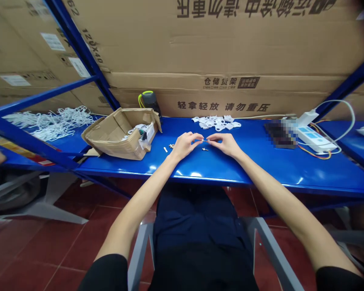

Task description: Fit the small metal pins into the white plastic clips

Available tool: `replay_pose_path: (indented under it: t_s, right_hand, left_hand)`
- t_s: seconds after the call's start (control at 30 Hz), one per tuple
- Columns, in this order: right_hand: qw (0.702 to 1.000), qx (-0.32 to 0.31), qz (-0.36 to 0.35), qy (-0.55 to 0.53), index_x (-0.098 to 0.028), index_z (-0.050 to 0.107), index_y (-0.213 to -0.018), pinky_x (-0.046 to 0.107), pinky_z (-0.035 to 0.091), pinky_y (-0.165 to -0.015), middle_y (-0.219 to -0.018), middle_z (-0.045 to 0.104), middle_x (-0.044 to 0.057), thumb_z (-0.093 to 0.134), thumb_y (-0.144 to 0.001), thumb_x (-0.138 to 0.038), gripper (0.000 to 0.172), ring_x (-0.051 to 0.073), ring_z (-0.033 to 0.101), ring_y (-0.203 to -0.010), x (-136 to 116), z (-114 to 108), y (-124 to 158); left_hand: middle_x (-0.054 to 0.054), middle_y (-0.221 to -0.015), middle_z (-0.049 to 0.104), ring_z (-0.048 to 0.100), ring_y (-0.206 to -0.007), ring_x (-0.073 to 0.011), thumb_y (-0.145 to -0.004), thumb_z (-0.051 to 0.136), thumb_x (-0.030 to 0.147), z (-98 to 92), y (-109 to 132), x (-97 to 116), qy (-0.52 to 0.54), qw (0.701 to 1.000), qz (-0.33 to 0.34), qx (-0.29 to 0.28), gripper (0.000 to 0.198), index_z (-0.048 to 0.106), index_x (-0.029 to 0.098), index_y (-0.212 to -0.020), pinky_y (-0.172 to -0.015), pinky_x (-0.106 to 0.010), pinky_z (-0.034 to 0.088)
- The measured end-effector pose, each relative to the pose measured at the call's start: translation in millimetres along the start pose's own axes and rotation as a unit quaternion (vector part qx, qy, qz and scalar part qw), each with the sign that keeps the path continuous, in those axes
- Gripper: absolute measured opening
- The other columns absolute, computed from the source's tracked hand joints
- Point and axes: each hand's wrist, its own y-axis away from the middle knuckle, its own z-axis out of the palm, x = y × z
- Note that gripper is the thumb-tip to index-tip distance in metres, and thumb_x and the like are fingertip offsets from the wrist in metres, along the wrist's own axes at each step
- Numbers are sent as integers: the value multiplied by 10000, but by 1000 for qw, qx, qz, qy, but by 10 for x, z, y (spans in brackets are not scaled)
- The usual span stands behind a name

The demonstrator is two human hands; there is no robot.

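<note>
My left hand (186,144) and my right hand (226,144) meet over the blue shelf top, fingertips pinched. Between them they hold a small, thin metal piece (204,140), one end in each hand; its exact kind is too small to make out. Just below it on the shelf lies another small metal piece (205,149). Beside my left hand are several tiny brass-coloured parts (171,146) and a small pale strip (165,149). Beyond my hands spreads a loose pile of white plastic pieces (216,123), some with round holes.
An open cardboard box (115,139) with small parts stands left, a dark cylinder with a yellow-green loop (150,100) behind it. At right are a white power strip (314,138) with cables and a blurred dark object (279,134). White cords (60,121) lie far left.
</note>
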Motion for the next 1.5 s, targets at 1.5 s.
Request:
replay_pose_path:
  t_s: [1.5]
  right_hand:
    - [1000,3,-29,8,-282,874,-1016,402,572,-847,-1022,849,40,702,-953,-586,355,268,742,-887,14,70,38]
  left_hand:
    - [-21,-1084,826,685,-974,-222,-1050,680,430,24,15,19,-24,999,-14,-26,215,831,277,-1057,-892,-345,540]
